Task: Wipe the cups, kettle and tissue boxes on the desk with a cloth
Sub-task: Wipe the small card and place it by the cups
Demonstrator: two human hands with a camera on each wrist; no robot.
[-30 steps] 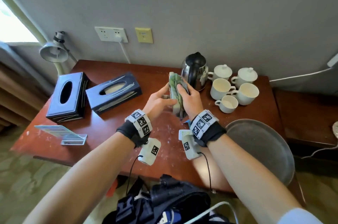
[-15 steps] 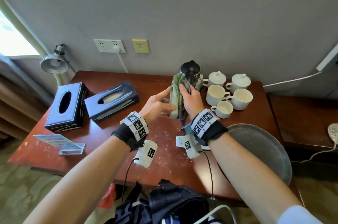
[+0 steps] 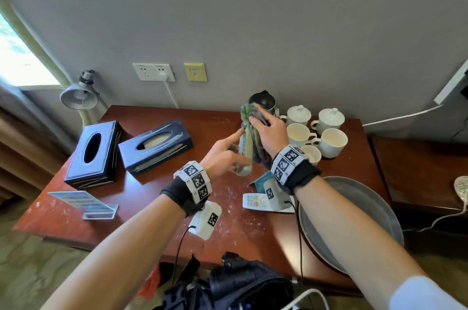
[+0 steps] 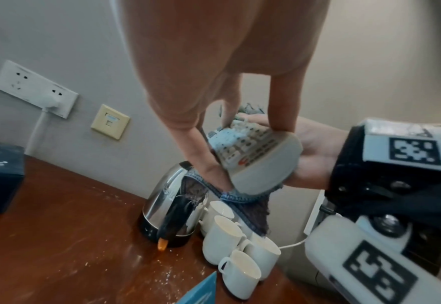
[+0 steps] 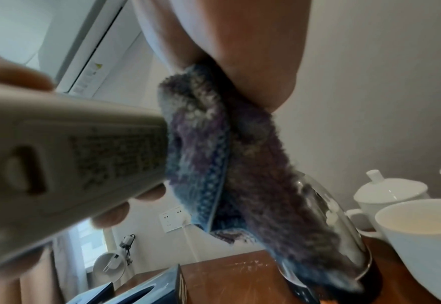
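My left hand [image 3: 235,147] grips the lower end of a pale remote control [image 4: 253,156] and holds it upright above the desk. My right hand [image 3: 260,120] clutches a green and purple cloth [image 3: 249,117] wrapped around the remote's upper half. The steel kettle [image 3: 263,101] stands just behind the hands, mostly hidden by them. Right of it sit open white cups [image 3: 331,141] and lidded cups [image 3: 297,115]. Two dark blue tissue boxes [image 3: 95,152] [image 3: 154,145] lie on the left of the desk.
A second remote [image 3: 255,201] and a blue card [image 3: 263,179] lie under my right wrist. A round metal tray [image 3: 367,208] overhangs the desk's front right. An acrylic sign [image 3: 83,203] stands front left, a lamp [image 3: 78,96] back left, a dark bag [image 3: 240,284] below the front edge.
Both hands have lifted the remote and moved it back toward the kettle. My right hand has slid the cloth up to the remote's top end.
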